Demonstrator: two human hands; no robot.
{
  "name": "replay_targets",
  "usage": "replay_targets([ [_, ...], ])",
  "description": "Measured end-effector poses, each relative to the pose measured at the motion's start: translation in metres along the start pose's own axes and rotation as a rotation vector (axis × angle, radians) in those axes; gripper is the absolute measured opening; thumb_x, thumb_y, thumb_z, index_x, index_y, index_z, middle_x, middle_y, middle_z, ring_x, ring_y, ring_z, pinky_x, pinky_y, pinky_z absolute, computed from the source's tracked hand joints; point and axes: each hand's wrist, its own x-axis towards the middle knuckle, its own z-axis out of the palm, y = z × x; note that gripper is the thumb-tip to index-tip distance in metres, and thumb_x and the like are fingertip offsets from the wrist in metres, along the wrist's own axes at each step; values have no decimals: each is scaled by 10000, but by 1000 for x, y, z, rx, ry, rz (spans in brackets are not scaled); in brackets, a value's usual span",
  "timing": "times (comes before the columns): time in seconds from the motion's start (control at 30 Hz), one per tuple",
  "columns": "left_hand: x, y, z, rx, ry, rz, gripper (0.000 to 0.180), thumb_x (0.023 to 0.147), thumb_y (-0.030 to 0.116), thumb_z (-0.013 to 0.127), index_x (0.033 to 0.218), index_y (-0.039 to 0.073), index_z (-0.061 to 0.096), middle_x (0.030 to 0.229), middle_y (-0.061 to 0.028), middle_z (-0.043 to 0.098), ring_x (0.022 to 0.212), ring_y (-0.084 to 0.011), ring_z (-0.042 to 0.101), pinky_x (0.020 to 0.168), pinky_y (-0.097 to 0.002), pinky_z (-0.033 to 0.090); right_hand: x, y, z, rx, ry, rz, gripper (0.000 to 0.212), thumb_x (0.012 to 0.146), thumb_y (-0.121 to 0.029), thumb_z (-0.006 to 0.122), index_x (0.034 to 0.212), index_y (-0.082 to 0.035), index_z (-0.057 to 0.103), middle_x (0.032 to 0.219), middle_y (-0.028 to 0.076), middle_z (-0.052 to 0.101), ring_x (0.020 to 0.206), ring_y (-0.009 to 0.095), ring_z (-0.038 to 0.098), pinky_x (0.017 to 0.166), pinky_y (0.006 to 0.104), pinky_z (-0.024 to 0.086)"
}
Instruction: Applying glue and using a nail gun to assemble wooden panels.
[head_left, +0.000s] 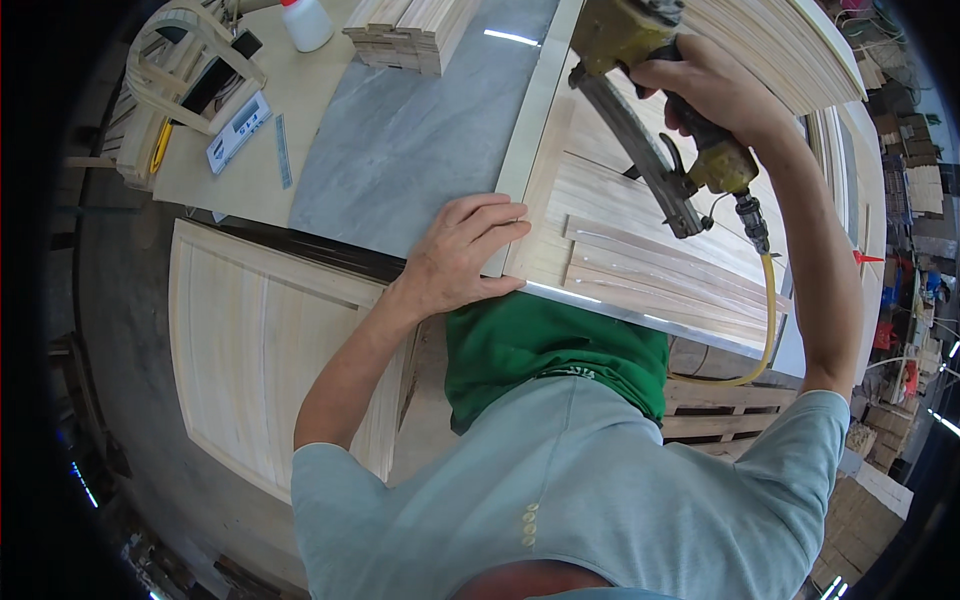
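Observation:
My right hand is wrapped round the grip of an air nail gun, a worn yellow-green body with a long dark magazine, held above a pale wooden panel. A yellow air hose runs from its handle down past the panel's near edge. At the panel's near left corner lies my left hand, fingers stretched over the frame strip and thumb along the near edge. Several thin wooden slats rest on the panel near that edge. The gun's upper end is cut off by the frame.
A grey stone-look surface lies left of the panel, with stacked wood strips behind. A white bottle with a red cap, a ruler and a small wooden frame stand farther left. Another wooden panel leans below the table.

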Motion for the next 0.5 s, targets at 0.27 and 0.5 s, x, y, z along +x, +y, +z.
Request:
replay_targets([
  [0.27, -2, 1, 3, 2, 14, -7, 533, 582, 194, 784, 1067, 67, 602, 1196, -43, 552, 1149, -235, 484, 957, -370, 405, -31, -5, 14, -17, -52, 8, 290, 843, -250, 592, 902, 32, 558, 761, 71, 595, 540, 109, 576, 486, 251, 493],
  [0.5, -2, 1, 2, 0, 19, 2, 526, 587, 189, 786, 1063, 64, 601, 1204, -42, 544, 1155, -237, 477, 961, -371, 405, -49, -2, 23, -39, -88, 44, 294, 850, -250, 591, 904, 37, 558, 696, 56, 577, 524, 103, 569, 473, 246, 469],
])
